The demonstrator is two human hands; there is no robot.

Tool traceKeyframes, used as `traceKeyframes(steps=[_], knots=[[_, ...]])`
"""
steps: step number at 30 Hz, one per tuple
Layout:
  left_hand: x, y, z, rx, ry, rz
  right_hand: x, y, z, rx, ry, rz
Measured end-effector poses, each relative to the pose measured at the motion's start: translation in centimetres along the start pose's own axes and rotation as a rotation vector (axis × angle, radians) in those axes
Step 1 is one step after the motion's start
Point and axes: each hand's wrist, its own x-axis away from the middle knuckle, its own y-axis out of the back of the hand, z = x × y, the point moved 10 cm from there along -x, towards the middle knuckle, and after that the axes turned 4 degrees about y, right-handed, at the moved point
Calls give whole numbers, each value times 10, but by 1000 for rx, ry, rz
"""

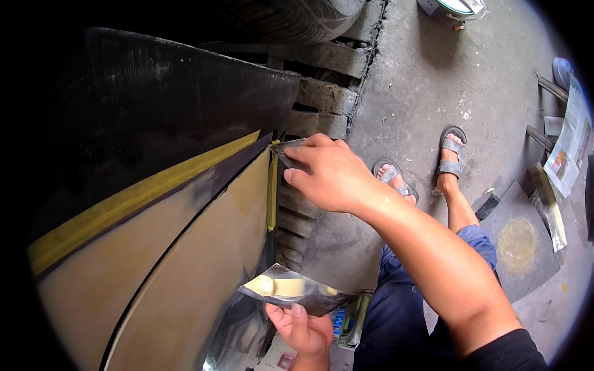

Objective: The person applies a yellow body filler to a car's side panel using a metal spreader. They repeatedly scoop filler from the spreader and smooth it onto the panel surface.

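Observation:
My left hand (pixel 303 331) grips the lower edge of a dark flat plate (pixel 318 302), thumb on top. A smear of pale yellow body filler (pixel 278 285) lies across the plate, with a smaller dab near its right end. Further ahead, my right hand (pixel 325 170) pinches a thin dark spreader (pixel 291 151) between thumb and fingers. The spreader's tip meets the upper corner of a car body panel (pixel 210 241) coated in beige filler. Yellow masking tape (pixel 272 191) runs down the panel's edge, close to my right hand.
Another strip of yellow tape (pixel 148 191) borders a black body part (pixel 173 93). A tyre (pixel 278 21) stands at the top, a paint bucket (pixel 451 11) at upper right. A dark board (pixel 526 253) and newspaper (pixel 566 148) lie right; a tin (pixel 356 318) sits beside my left hand.

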Motion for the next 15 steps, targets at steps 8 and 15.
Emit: traceKeyframes(steps=[8,15], knots=[[1,5,-10,-5,-38,-27,10,2,17,-27,58,10],[0,1,-23,-34,-102,68,22,6,36,-60,91,9]])
